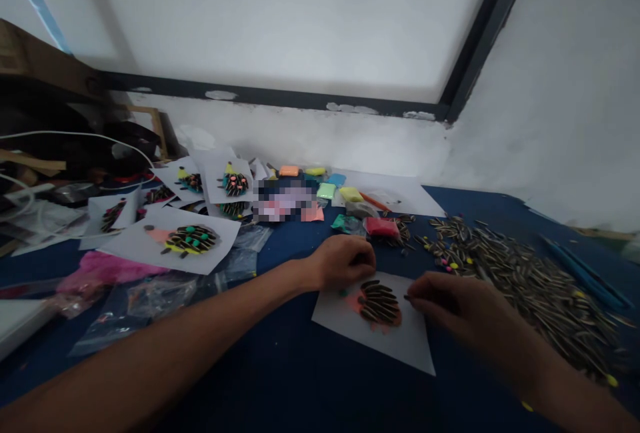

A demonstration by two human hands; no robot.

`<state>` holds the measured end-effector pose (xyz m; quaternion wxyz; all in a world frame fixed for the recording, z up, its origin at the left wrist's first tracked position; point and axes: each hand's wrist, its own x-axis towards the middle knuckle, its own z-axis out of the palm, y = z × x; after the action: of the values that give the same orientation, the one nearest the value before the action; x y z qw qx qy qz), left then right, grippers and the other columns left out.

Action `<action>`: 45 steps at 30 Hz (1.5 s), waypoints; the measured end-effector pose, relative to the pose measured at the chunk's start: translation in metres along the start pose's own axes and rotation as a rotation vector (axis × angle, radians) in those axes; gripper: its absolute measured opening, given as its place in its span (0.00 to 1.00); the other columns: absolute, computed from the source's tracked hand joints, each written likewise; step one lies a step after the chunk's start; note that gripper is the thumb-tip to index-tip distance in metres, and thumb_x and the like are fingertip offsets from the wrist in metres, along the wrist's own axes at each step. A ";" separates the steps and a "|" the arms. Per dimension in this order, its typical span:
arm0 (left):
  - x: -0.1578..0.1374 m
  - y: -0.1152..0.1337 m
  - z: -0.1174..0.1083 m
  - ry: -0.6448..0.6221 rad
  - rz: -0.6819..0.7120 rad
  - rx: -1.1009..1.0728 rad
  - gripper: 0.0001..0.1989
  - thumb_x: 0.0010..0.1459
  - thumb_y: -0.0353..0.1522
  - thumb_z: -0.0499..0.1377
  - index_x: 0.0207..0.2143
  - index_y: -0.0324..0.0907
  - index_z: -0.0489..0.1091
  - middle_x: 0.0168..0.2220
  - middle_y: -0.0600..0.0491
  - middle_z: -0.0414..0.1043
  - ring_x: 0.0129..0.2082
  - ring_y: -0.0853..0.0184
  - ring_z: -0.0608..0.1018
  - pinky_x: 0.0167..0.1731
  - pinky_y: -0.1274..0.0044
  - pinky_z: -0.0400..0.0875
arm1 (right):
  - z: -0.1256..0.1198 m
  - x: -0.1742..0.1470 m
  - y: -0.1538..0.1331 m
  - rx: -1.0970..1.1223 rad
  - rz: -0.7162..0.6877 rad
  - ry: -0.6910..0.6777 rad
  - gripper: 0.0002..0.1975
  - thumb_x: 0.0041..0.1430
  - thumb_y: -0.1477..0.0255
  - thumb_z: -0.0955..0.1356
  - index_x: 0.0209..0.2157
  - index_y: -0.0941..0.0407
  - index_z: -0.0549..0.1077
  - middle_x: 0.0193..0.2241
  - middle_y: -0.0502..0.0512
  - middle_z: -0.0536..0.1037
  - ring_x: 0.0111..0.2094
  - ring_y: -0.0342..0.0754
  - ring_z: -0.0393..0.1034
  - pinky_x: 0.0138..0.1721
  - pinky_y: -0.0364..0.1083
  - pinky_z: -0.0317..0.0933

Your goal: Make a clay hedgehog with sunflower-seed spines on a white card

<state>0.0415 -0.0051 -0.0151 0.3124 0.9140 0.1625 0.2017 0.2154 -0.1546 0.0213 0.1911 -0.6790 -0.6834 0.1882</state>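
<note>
A sheet of white paper lies on the blue table, bearing a clay hedgehog with a pink-orange body and striped sunflower seeds stuck in rows as spines. My left hand rests at the sheet's upper edge, its fingers curled in; whatever may be inside is hidden. At the sheet's right edge, my right hand is closed in a pinch, a sunflower seed's dark tip showing at the fingertips. To its right spreads a big pile of sunflower seeds with a few yellow bits among them.
Packets of coloured clay, including a red one and a light green one, lie beyond my hands. Several finished hedgehog sheets are at the left, near plastic bags and pink clay. A blue tray stands far right.
</note>
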 end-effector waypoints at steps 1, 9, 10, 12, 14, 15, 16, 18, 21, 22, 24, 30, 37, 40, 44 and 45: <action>0.000 0.000 0.000 0.001 0.000 0.001 0.03 0.51 0.26 0.59 0.30 0.37 0.73 0.29 0.54 0.70 0.26 0.73 0.69 0.26 0.81 0.61 | 0.001 0.000 -0.001 -0.027 -0.005 0.006 0.10 0.59 0.68 0.63 0.29 0.53 0.74 0.24 0.49 0.77 0.25 0.44 0.70 0.24 0.41 0.59; -0.001 -0.003 0.002 0.010 0.032 -0.002 0.03 0.52 0.27 0.59 0.30 0.37 0.72 0.29 0.53 0.70 0.27 0.73 0.69 0.27 0.81 0.62 | 0.005 0.000 -0.002 -0.159 -0.061 0.075 0.09 0.59 0.71 0.63 0.28 0.52 0.73 0.25 0.49 0.75 0.26 0.43 0.69 0.25 0.41 0.57; -0.001 -0.004 0.002 0.010 0.032 0.001 0.03 0.52 0.27 0.59 0.30 0.37 0.72 0.29 0.53 0.70 0.27 0.73 0.69 0.27 0.80 0.62 | 0.006 0.000 -0.002 -0.153 -0.062 0.074 0.09 0.59 0.71 0.63 0.28 0.52 0.73 0.26 0.49 0.75 0.26 0.43 0.69 0.26 0.41 0.58; -0.001 -0.004 0.002 0.008 0.032 0.007 0.03 0.53 0.28 0.58 0.30 0.37 0.73 0.30 0.53 0.71 0.27 0.73 0.69 0.27 0.80 0.62 | 0.006 0.000 -0.004 -0.131 -0.060 0.070 0.09 0.59 0.72 0.62 0.28 0.52 0.73 0.27 0.49 0.76 0.27 0.43 0.70 0.28 0.41 0.59; -0.001 -0.004 0.002 0.002 0.033 0.013 0.03 0.53 0.28 0.59 0.30 0.37 0.73 0.30 0.53 0.71 0.27 0.73 0.69 0.27 0.80 0.62 | 0.006 -0.001 -0.008 -0.111 -0.056 0.062 0.10 0.59 0.73 0.61 0.29 0.52 0.73 0.27 0.49 0.76 0.29 0.44 0.71 0.30 0.42 0.60; -0.001 -0.004 0.002 0.001 0.033 0.014 0.03 0.53 0.28 0.59 0.30 0.37 0.73 0.30 0.53 0.71 0.27 0.73 0.69 0.28 0.80 0.62 | 0.007 -0.001 -0.009 -0.105 -0.053 0.056 0.10 0.59 0.74 0.61 0.29 0.52 0.72 0.28 0.49 0.76 0.29 0.44 0.71 0.30 0.42 0.60; -0.001 -0.003 0.002 0.002 0.032 0.014 0.03 0.52 0.28 0.59 0.30 0.37 0.73 0.30 0.53 0.71 0.27 0.73 0.69 0.27 0.80 0.62 | 0.007 -0.001 -0.010 -0.103 -0.049 0.050 0.10 0.59 0.74 0.61 0.29 0.53 0.72 0.28 0.49 0.77 0.30 0.44 0.71 0.30 0.42 0.60; -0.001 -0.002 0.001 0.003 0.026 0.013 0.03 0.52 0.27 0.59 0.30 0.37 0.73 0.30 0.53 0.71 0.27 0.73 0.69 0.27 0.80 0.62 | 0.007 -0.002 -0.012 -0.098 -0.040 0.039 0.10 0.60 0.74 0.60 0.29 0.53 0.72 0.28 0.49 0.77 0.29 0.44 0.71 0.29 0.42 0.60; -0.001 0.000 0.000 -0.006 0.014 0.011 0.03 0.52 0.27 0.59 0.30 0.37 0.72 0.30 0.53 0.71 0.27 0.73 0.69 0.27 0.81 0.61 | 0.006 -0.003 -0.012 -0.082 -0.046 0.034 0.11 0.61 0.73 0.60 0.30 0.53 0.71 0.28 0.49 0.77 0.28 0.44 0.71 0.28 0.41 0.59; -0.001 0.000 0.000 -0.008 0.013 0.011 0.03 0.52 0.27 0.59 0.30 0.37 0.72 0.30 0.53 0.71 0.27 0.73 0.69 0.27 0.81 0.61 | 0.007 -0.003 -0.012 -0.078 -0.046 0.038 0.11 0.61 0.72 0.60 0.30 0.53 0.71 0.28 0.49 0.77 0.28 0.44 0.71 0.28 0.41 0.59; -0.001 -0.001 0.000 -0.009 0.018 0.009 0.03 0.53 0.27 0.59 0.30 0.37 0.72 0.30 0.53 0.70 0.27 0.73 0.69 0.27 0.81 0.62 | 0.007 -0.002 -0.012 -0.081 -0.040 0.054 0.10 0.61 0.71 0.60 0.30 0.53 0.72 0.27 0.50 0.77 0.27 0.44 0.71 0.27 0.41 0.59; -0.001 -0.004 0.002 -0.002 0.028 0.035 0.03 0.53 0.27 0.59 0.31 0.38 0.72 0.30 0.53 0.71 0.28 0.73 0.70 0.28 0.81 0.62 | 0.012 -0.001 -0.014 -0.075 -0.029 0.085 0.09 0.58 0.71 0.61 0.29 0.53 0.73 0.24 0.49 0.76 0.26 0.44 0.71 0.25 0.41 0.58; 0.000 -0.001 0.001 -0.002 0.010 0.013 0.02 0.52 0.26 0.59 0.30 0.37 0.72 0.30 0.54 0.70 0.27 0.73 0.69 0.28 0.81 0.62 | 0.013 -0.001 -0.017 -0.118 -0.069 0.099 0.10 0.56 0.74 0.62 0.26 0.52 0.73 0.22 0.47 0.75 0.22 0.42 0.67 0.21 0.41 0.52; 0.000 -0.002 0.002 0.011 0.022 0.000 0.03 0.52 0.26 0.59 0.30 0.37 0.72 0.29 0.54 0.70 0.27 0.73 0.69 0.27 0.81 0.62 | 0.014 -0.001 -0.018 -0.101 -0.105 0.097 0.11 0.56 0.74 0.61 0.26 0.52 0.73 0.22 0.48 0.75 0.23 0.42 0.68 0.23 0.41 0.53; -0.001 -0.003 0.003 0.013 0.029 -0.003 0.03 0.52 0.26 0.59 0.29 0.37 0.72 0.29 0.54 0.70 0.27 0.73 0.69 0.28 0.81 0.62 | 0.016 -0.002 -0.019 -0.101 -0.099 0.089 0.11 0.58 0.74 0.61 0.25 0.53 0.72 0.23 0.48 0.74 0.24 0.43 0.68 0.24 0.41 0.53; -0.001 -0.003 0.003 0.013 0.032 -0.002 0.03 0.52 0.26 0.59 0.29 0.37 0.72 0.29 0.54 0.70 0.27 0.73 0.69 0.28 0.81 0.62 | 0.017 -0.002 -0.019 -0.108 -0.094 0.086 0.11 0.58 0.74 0.61 0.25 0.53 0.72 0.23 0.49 0.74 0.24 0.43 0.68 0.24 0.41 0.53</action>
<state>0.0417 -0.0044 -0.0191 0.3093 0.9147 0.1498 0.2126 0.1905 -0.1569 0.0168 0.1919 -0.6630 -0.7148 0.1127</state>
